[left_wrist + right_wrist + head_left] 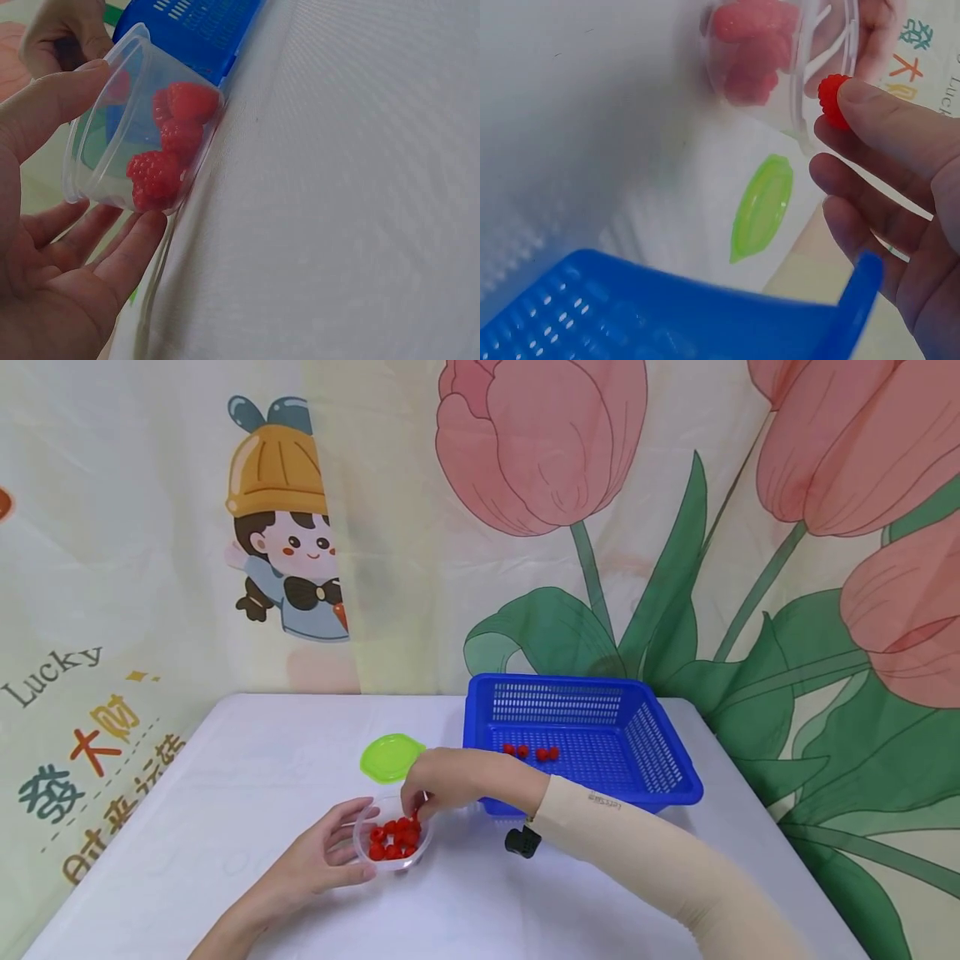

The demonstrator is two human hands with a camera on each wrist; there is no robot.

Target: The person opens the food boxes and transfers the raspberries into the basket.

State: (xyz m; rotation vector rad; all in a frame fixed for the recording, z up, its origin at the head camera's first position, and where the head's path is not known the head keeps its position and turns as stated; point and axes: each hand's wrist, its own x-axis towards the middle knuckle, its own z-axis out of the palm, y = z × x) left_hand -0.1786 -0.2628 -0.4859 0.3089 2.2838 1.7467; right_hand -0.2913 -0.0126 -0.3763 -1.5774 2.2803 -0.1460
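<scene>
My left hand (318,856) grips a clear plastic tub (112,176), thumb near its rim and fingers around the far side. Inside the tub lie several red raspberries (393,841). Over the tub's right rim is my right hand (446,779). In the right wrist view its thumb and index finger pinch one raspberry (832,101) just beside the rim, while the other fingers are loosely bent. A blue plastic basket (585,683) stands on the right, with several raspberries (522,751) on its floor.
Behind the tub a bright green lid (390,758) lies flat on the white-covered table (292,735). A curtain printed with tulips and a cartoon figure (390,527) hangs behind the table. My right forearm, in a beige sleeve (622,843), passes before the basket's front.
</scene>
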